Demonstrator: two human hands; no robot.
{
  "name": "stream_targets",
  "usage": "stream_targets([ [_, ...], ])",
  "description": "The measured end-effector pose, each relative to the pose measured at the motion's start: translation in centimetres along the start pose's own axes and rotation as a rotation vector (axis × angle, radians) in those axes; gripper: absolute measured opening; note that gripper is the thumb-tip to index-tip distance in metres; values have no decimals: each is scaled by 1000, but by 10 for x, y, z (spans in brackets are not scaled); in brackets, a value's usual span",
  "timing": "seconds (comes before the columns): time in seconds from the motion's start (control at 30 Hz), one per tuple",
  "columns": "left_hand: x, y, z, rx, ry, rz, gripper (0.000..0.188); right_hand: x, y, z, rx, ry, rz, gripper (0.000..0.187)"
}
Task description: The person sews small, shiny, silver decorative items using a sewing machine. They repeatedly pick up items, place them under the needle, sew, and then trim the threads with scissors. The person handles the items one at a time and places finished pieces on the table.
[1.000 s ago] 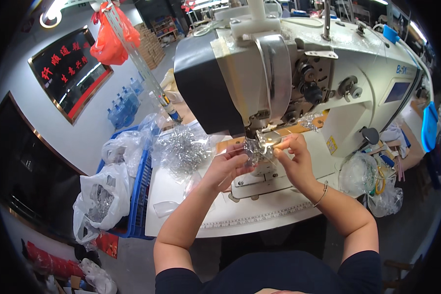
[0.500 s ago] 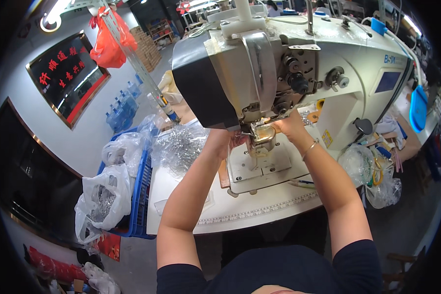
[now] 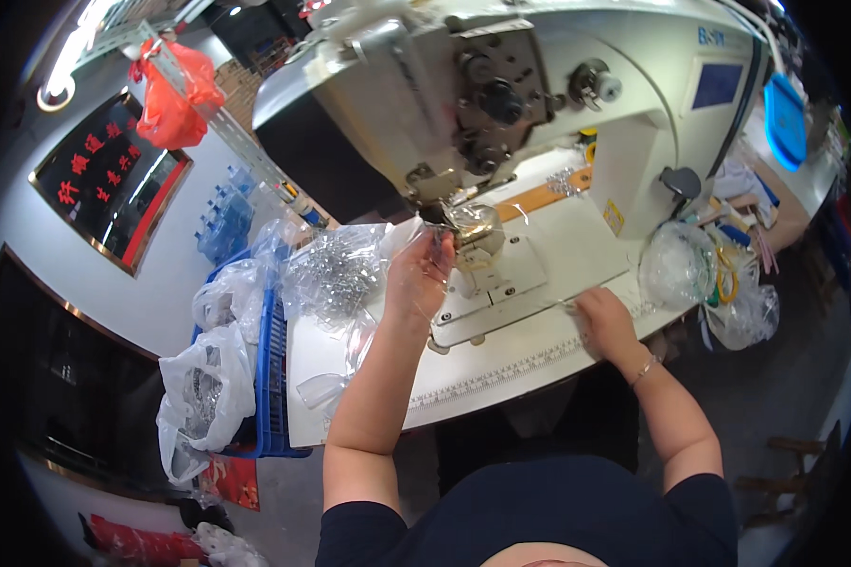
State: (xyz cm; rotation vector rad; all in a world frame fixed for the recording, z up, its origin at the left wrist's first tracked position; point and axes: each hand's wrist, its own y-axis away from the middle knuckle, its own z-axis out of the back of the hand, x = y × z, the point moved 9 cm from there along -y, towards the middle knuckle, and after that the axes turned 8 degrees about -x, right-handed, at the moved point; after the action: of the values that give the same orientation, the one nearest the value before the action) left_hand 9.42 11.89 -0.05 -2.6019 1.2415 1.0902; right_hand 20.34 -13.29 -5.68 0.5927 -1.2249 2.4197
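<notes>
A white industrial sewing machine (image 3: 633, 71) stands before me. My left hand (image 3: 424, 274) is raised beside the sewing head, left of the rounded metal post (image 3: 480, 227). Its fingers pinch something small by the needle area, with a clear, shiny edge next to them; I cannot make out what it is. My right hand (image 3: 607, 321) is low at the front right edge of the machine's metal bed plate (image 3: 563, 298), fingers curled down. A thin item shows at its fingertips, too blurred to name. A pale thread (image 3: 518, 206) curves out right of the post.
Left on the white table lies a clear bag of shiny silvery pieces (image 3: 336, 274). A blue crate (image 3: 272, 378) with plastic bags (image 3: 208, 387) stands beside the table. A ruler strip (image 3: 501, 373) runs along the front edge. Plastic bags and yellow-handled scissors (image 3: 725, 282) are at the right.
My right hand has left the sewing head and come down and right to the bed plate's front edge. My left hand stays by the post. The view has shifted, so the machine appears higher and farther left.
</notes>
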Motion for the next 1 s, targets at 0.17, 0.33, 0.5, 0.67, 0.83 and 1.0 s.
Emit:
stream_targets([
  [0.17, -1, 8, 3, -64, 95, 12, 16, 81, -70, -3, -19, -163, -60, 29],
  [0.33, 4, 12, -8, -43, 158, 103, 17, 105, -107, -6, -62, -48, 142, 32],
  [0.5, 4, 8, -7, 46, 184, 179, 14, 120, -132, -6, 48, 181, 196, 21],
  [0.67, 3, 6, -6, 49, 137, 121, 15, 121, -151, -19, 64, 174, 165, 19],
  [0.83, 7, 5, -6, 158, 158, 115, 14, 122, -153, -19, 38, 159, 140, 18],
  [1.0, -1, 6, 1, 5, 82, -23, 13, 114, -150, -19, 55, 141, 70, 18],
])
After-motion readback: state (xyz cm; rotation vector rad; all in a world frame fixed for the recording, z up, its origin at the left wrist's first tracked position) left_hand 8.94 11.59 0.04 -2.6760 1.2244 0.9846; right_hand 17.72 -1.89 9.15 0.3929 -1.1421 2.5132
